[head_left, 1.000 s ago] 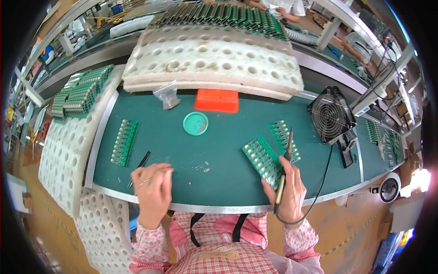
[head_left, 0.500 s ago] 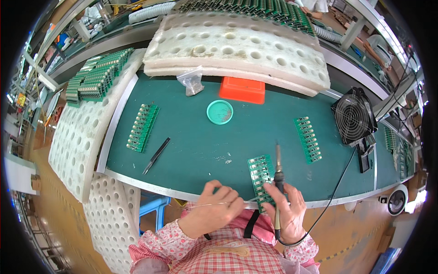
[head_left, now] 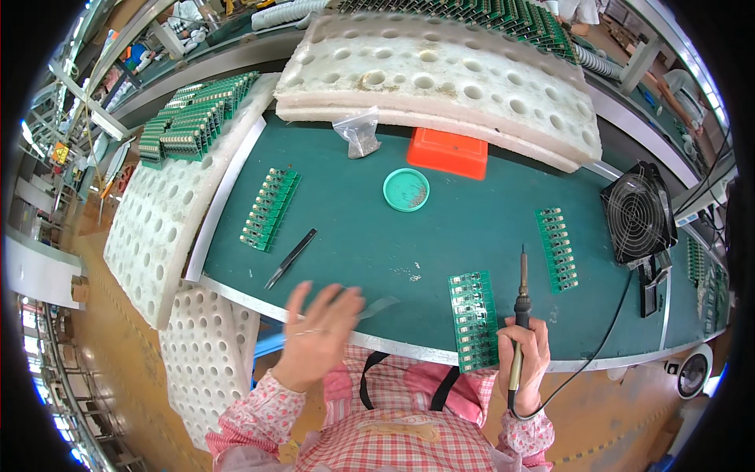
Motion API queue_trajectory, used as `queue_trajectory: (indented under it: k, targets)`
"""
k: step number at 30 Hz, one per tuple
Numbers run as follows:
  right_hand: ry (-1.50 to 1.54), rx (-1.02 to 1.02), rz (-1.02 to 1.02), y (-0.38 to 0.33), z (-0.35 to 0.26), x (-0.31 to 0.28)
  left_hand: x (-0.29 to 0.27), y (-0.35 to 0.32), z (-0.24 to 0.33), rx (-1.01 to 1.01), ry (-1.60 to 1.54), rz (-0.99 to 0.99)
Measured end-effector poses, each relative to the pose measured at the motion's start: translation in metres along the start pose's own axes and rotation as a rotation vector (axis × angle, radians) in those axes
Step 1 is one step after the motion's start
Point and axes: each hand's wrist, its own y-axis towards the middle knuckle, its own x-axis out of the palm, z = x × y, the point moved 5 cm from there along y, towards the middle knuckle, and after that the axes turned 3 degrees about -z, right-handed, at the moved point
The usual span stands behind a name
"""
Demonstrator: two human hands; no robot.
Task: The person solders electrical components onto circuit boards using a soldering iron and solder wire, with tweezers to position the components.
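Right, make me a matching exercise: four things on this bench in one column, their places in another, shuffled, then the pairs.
Things:
1. soldering iron
2. tweezers
3. round green dish
4. small fan

Places:
A. far right of the mat
B. in the right hand
C. lying beyond the left hand
D. beside the orange box

Pairs: 1-B, 2-C, 3-D, 4-A

We see a green-topped workbench [head_left: 370, 236] with a metal front edge, white perforated foam sheets [head_left: 440, 79] stacked along its far side and left. A brown floor [head_left: 102, 346] lies below left, more benches stand beyond, and bright daylight comes from the left.
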Motion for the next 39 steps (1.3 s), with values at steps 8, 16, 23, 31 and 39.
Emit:
queue_trajectory:
  k: [8, 16, 23, 31, 39]
  targets:
    - [-0.153, -0.142, -0.038, -0.002, -0.014, 0.009, -0.038, -0.005, -0.065, -0.444, 0.249, 0.153]
    - [-0.162, -0.180, -0.051, 0.006, -0.036, 0.032, -0.010, 0.020, -0.087, -0.493, -0.060, 0.072]
    - [-0.011, -0.153, -0.019, 0.032, -0.036, 0.020, -0.013, 0.053, -0.012, -0.285, -0.695, 0.027]
    - [-0.194, -0.358, -0.020, 0.068, -0.061, 0.009, -0.016, 0.063, 0.031, 0.003, -0.405, 0.003]
    - [0.220, -0.208, -0.148, 0.078, -0.045, 0.017, -0.015, 0.056, 0.028, 0.037, -0.635, -0.041]
